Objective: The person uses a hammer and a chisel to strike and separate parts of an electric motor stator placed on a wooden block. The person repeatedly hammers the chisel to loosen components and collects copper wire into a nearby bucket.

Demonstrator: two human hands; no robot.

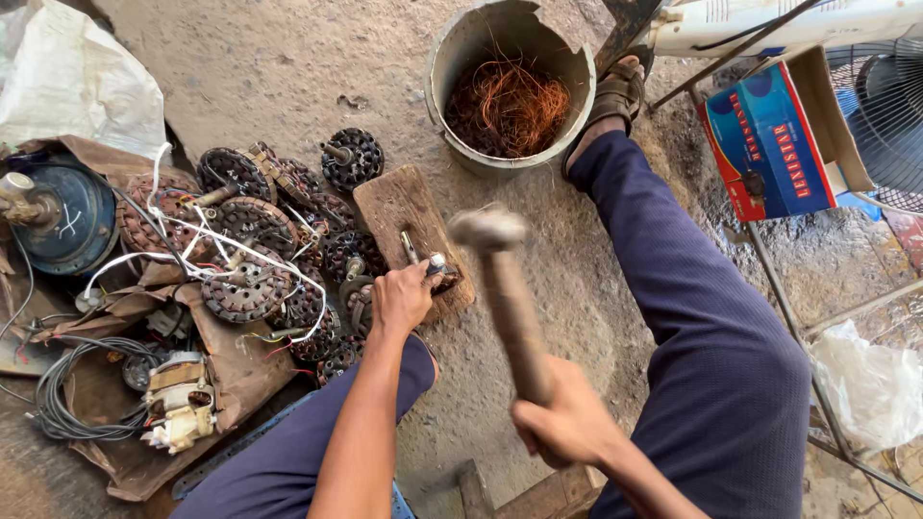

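Your right hand [567, 420] is clenched around the wooden handle of a hammer [502, 288], its blurred head raised just above the wooden block [404, 216]; your left hand [402, 298] grips a small metal tool [433, 264] against that block; beyond the block stands a bucket [461, 58] of copper wire [508, 106]; left of the block lie motor stators [250, 288].

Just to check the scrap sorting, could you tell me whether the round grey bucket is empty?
No, the round grey bucket holds a tangle of reddish copper wire.
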